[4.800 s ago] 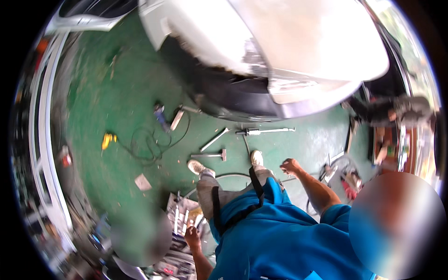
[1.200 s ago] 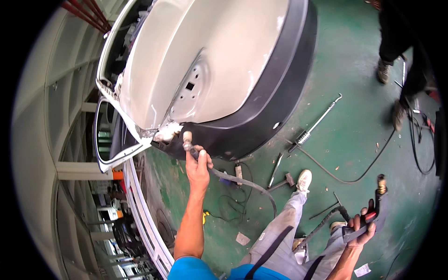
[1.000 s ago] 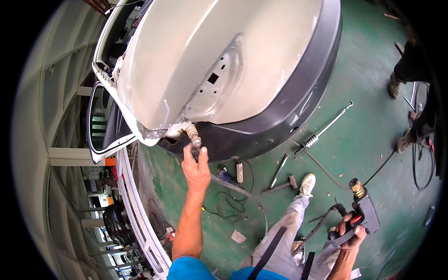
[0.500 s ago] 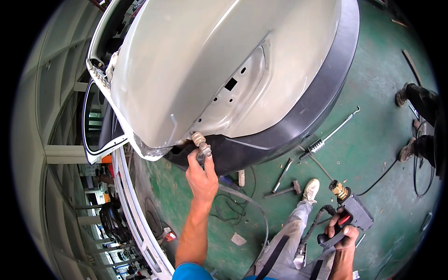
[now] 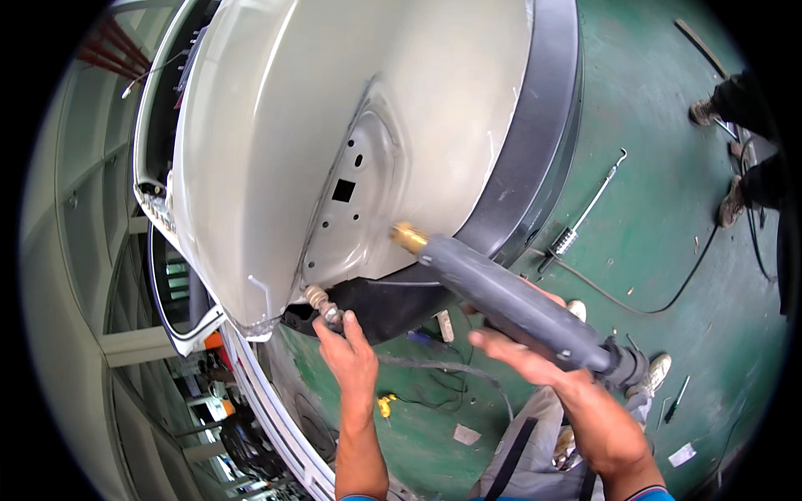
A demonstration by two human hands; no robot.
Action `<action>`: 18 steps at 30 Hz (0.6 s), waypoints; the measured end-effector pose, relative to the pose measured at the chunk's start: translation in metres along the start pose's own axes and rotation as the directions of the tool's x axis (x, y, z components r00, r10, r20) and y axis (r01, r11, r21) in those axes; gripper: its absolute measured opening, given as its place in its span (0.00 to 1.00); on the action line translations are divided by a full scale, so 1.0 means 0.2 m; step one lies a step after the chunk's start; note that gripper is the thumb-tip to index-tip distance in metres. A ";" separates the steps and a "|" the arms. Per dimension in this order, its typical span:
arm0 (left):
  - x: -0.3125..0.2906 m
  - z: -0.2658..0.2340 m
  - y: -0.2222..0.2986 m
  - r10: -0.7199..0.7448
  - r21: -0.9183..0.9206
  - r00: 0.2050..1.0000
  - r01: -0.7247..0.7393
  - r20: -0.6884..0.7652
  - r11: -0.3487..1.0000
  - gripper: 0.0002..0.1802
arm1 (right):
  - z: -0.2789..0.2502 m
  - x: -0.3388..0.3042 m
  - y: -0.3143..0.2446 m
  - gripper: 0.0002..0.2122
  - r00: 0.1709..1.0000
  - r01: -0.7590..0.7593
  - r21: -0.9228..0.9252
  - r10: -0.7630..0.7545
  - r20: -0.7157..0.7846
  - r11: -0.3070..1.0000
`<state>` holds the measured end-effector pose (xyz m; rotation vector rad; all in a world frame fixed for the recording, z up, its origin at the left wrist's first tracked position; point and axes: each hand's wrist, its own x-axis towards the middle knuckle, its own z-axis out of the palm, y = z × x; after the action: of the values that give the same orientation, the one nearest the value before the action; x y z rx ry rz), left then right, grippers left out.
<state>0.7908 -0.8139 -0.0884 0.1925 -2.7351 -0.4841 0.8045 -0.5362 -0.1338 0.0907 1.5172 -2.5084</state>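
Observation:
A large beige-grey car body panel point(image 5: 242, 159) fills the upper middle, with a recessed area of punched holes and black trim point(image 5: 547, 108) along its edge. My left hand point(image 5: 349, 363) grips a ribbed metal clamp-like fitting point(image 5: 317, 297) against the panel's lower corner, beside the dark opening in the trim. In my right hand point(image 5: 543, 363) is a dark grey welding-type gun point(image 5: 518, 305), its brass tip point(image 5: 409, 238) pointing up and left toward the panel. The tip appears in front of the panel near the recess; whether it touches, I cannot tell. The gun hides part of my right fingers.
On the green floor lie a slide hammer point(image 5: 591, 200), a black cable point(image 5: 660, 311), a screwdriver point(image 5: 679, 397) and a yellow object point(image 5: 385, 405). Another person's legs point(image 5: 760, 188) are at the far right. A white vehicle door frame point(image 5: 190, 334) stands at left.
My right hand has raised the gun from low at the right up and left toward the panel. The left hand keeps the fitting at the panel's corner. The view has shifted.

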 end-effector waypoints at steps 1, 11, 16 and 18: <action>0.00 0.00 0.01 -0.008 0.000 1.000 0.008 0.004 1.000 0.09 | 0.03 0.06 -0.01 0.16 0.999 0.040 0.035 -0.041 0.012 0.999; 0.00 -0.04 0.02 -0.125 -0.001 0.989 0.125 0.084 0.992 0.13 | 0.17 0.24 0.06 0.19 0.912 0.408 -0.005 -0.407 0.053 0.913; 0.01 -0.04 -0.01 -0.098 0.014 0.991 0.097 0.092 0.995 0.13 | 0.23 0.27 0.13 0.18 0.867 0.498 -0.061 -0.494 0.063 0.865; 0.02 -0.04 0.01 -0.097 0.002 0.990 0.097 0.098 0.995 0.13 | 0.24 0.28 0.13 0.19 0.843 0.538 -0.075 -0.536 0.049 0.839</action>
<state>0.7906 -0.8152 -0.0793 0.3102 -2.8305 -0.5369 0.7572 -0.5983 -0.1427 -0.4465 1.8441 -2.8252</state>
